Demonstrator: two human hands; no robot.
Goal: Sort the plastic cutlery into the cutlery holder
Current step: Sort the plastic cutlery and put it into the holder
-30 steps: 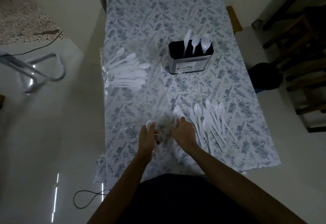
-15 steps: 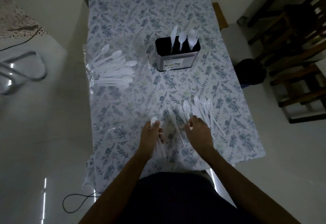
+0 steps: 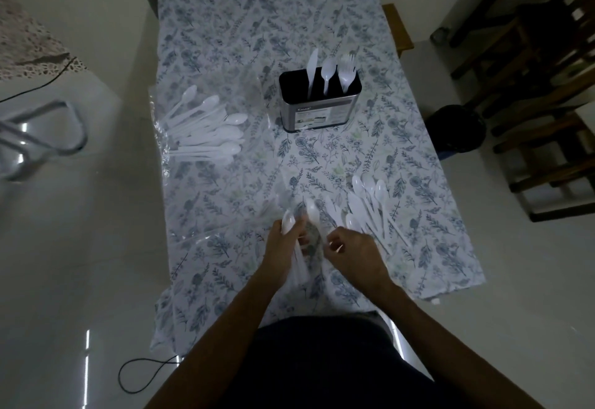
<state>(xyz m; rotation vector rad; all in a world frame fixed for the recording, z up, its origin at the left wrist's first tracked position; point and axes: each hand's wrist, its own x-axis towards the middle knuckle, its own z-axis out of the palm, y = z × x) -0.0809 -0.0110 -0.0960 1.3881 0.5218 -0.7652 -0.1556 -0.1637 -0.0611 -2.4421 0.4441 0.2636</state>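
Your two forearms are bare from the bottom of the view up to the wrists, with no sleeve, watch, band or ring showing on either one. Your left hand point(image 3: 283, 247) and right hand point(image 3: 354, 249) are ungloved, and the dim light leaves the fingernails and finer detail hard to make out. Below the forearms, at the near edge of the counter, you wear a plain dark garment point(image 3: 322, 363) over your torso; it has no visible print, seam or button.
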